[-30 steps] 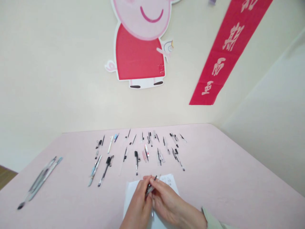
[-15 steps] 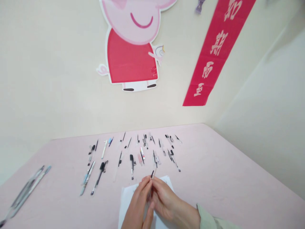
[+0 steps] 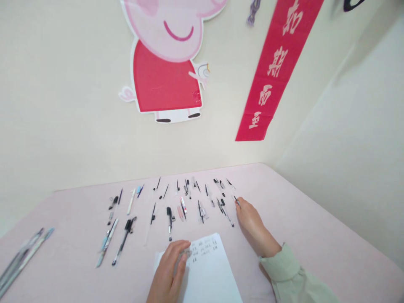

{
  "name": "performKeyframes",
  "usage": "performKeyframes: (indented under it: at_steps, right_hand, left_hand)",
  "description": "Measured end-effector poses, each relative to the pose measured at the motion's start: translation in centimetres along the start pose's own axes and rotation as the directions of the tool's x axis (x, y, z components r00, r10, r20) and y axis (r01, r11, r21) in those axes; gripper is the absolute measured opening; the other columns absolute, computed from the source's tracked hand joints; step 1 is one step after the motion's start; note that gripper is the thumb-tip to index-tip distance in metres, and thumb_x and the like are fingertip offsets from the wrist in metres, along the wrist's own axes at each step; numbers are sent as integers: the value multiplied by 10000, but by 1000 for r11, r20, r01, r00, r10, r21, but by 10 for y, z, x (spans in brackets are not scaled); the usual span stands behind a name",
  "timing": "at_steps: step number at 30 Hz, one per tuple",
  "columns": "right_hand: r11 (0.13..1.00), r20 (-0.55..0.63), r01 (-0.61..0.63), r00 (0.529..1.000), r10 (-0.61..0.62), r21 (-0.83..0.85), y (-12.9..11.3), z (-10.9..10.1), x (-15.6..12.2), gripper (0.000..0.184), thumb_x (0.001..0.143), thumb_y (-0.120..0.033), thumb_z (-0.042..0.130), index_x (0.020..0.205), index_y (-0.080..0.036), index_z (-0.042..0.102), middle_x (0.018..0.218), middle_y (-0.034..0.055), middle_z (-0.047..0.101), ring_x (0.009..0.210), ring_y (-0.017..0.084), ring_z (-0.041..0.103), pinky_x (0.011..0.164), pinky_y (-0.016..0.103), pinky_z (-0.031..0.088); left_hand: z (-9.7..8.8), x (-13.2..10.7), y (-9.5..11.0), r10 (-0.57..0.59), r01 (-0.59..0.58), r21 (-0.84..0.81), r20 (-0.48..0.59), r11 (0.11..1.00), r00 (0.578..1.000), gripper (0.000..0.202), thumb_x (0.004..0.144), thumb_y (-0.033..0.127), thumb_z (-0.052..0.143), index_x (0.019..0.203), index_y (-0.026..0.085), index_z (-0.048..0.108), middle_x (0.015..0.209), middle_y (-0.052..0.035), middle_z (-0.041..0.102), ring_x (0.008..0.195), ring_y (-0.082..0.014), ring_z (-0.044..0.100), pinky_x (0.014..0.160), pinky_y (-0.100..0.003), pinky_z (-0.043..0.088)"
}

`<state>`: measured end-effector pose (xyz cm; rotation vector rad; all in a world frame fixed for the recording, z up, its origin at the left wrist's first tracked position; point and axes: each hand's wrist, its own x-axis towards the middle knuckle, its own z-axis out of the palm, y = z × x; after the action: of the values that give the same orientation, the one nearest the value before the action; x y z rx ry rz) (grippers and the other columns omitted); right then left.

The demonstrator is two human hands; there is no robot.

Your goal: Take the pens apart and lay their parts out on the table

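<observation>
My left hand [image 3: 168,269] rests on the left edge of a white sheet of paper [image 3: 210,273] with a few lines of writing; its fingers are curled around a small clear pen part [image 3: 187,252]. My right hand [image 3: 251,219] reaches to the right end of the rows of pen pieces and pinches a thin black-tipped pen part [image 3: 236,200] against the pink table [image 3: 299,235]. Several disassembled pens [image 3: 170,214] lie in two rows in front of me.
Whole pens [image 3: 121,240] lie at the left of the rows, and a few long pens [image 3: 22,259] near the table's left edge. The wall behind carries a pig cartoon cutout [image 3: 166,59] and a red banner [image 3: 274,67].
My hands, joined over the paper on one pen, have parted. The right hand moved up and right to the end of the rows with a thin piece. The left hand sank onto the paper.
</observation>
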<state>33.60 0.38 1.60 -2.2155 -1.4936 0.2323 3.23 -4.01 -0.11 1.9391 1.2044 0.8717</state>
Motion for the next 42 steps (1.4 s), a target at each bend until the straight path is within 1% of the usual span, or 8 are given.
performKeyframes:
  at_steps: [3,7,14,19,27,31,38,42]
  right_hand:
    - [972,-35,-47,999,40,-229,11,11,4,177,920,-156,416,976,-150,584,950,106,614,824,201,570,684,284,346]
    - [946,-64,-36,998,16,-322,9,16,5,190,901,-173,478,1053,-159,592,1034,116,580,963,236,536,728,287,365]
    - [980,-73,61,994,-76,-192,20,11,-3,257,881,-194,496,1115,-154,595,1090,133,574,1039,261,508,869,317,384]
    - [991,-72,61,995,-69,-117,40,1,-14,327,858,-204,513,1175,-150,573,1152,141,576,1086,259,513,928,323,373]
    - [979,-8,-93,996,93,-183,60,-13,-30,312,868,-301,508,1138,-160,576,1073,112,567,934,231,594,773,300,406]
    - [988,-2,-65,998,66,-142,62,-6,-24,278,859,-215,493,1113,-146,585,1035,100,560,854,195,601,763,278,406]
    - [999,-56,40,998,-39,10,57,-2,-15,275,859,-202,467,1090,-141,601,1022,107,587,938,204,590,852,287,411]
    - [996,-39,-75,997,73,-39,57,-11,-21,178,841,-233,484,961,-178,603,934,72,611,812,187,592,715,279,397]
  left_hand:
    - [0,0,0,-15,15,-16,25,1000,1000,325,938,401,407,1040,232,665,1111,-94,669,1081,-222,614,959,-360,499]
    - [-1,1,-1,-11,13,-34,49,999,999,327,938,407,402,1006,227,666,1068,-92,672,1046,-219,620,929,-349,506]
    - [-2,2,3,-16,18,-62,31,998,999,329,935,414,408,973,222,672,1025,-90,684,1008,-220,634,899,-336,516]
    - [-1,5,2,-6,7,-75,15,997,1000,325,924,430,430,942,224,681,990,-81,693,964,-213,654,849,-307,534]
    - [-1,5,1,-29,30,-83,7,996,1000,328,916,447,444,922,223,684,970,-72,694,957,-211,655,858,-304,526]
    - [-1,5,-1,-35,37,-85,25,996,999,318,917,439,446,926,225,680,968,-69,690,953,-209,652,850,-298,522]
    - [0,6,-2,-23,26,-100,36,995,999,318,916,439,445,922,222,677,954,-71,690,943,-212,650,847,-289,516]
    - [-1,7,0,-28,31,-100,31,994,999,322,916,446,443,915,224,676,945,-66,692,943,-209,651,846,-284,516]
